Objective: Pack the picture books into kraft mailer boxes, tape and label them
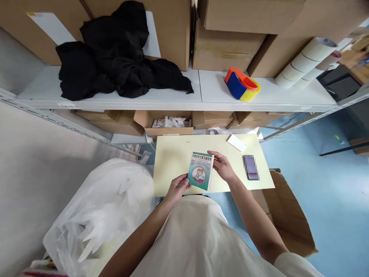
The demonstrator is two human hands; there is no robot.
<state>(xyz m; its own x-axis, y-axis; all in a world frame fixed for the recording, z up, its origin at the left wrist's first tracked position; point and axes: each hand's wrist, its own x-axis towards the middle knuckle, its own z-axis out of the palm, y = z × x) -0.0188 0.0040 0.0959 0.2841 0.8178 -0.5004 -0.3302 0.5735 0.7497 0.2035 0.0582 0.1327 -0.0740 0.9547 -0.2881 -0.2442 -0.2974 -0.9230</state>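
The one view looks from the wearer's head, forward and steeply down past the shirt (198, 234) to the left hand (176, 188) and right hand (223, 166). Both sit near mid-picture, about arm's reach from the lens. The wide view spans the bench (170, 159) beneath them, the shelf (184, 105) beyond and the floor (340, 165) right of the right hand.

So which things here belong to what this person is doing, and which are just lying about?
In use:
green booklet, held by the left hand and right hand
pale yellow table beneath

Apparently just lying about:
phone
small white object
black cloth
tape dispenser
white rolls
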